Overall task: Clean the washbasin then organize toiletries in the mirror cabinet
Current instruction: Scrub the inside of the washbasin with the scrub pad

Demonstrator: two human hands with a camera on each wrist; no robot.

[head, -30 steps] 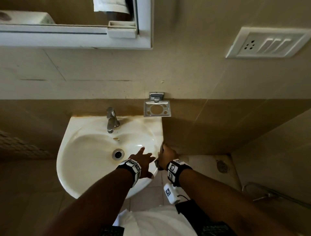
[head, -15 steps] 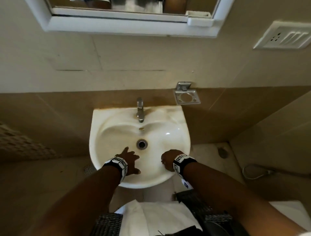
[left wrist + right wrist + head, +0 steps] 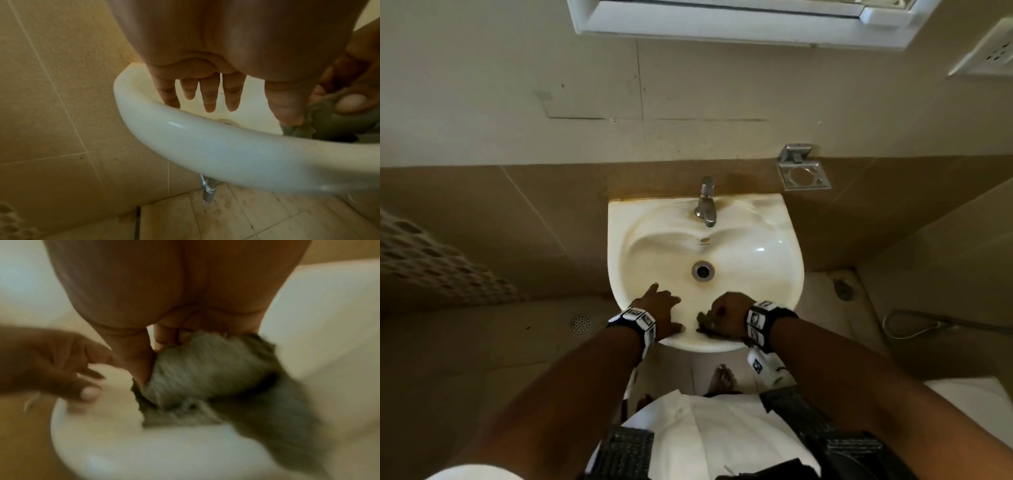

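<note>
A white washbasin (image 3: 756,240) hangs on the brown tiled wall, with a steel tap (image 3: 705,202) at its back and a drain (image 3: 702,270) in the bowl. My right hand (image 3: 726,317) grips a grey-green cloth (image 3: 205,369) against the inside of the front rim; the cloth (image 3: 703,320) shows dark under the knuckles. My left hand (image 3: 659,313) rests flat on the front-left rim (image 3: 205,138), fingers (image 3: 208,95) straight and spread over the bowl. The mirror cabinet (image 3: 739,24) is on the wall above.
An empty steel holder (image 3: 804,173) is fixed to the wall right of the tap. A switch plate (image 3: 986,54) sits at the upper right. A floor drain (image 3: 581,323) lies left of the basin, a hose (image 3: 928,325) at the right, and pipework (image 3: 207,190) runs beneath the basin.
My right hand has come from the basin's right edge into the bowl's front with the cloth. My left hand has stayed on the front rim. My head view shifted left.
</note>
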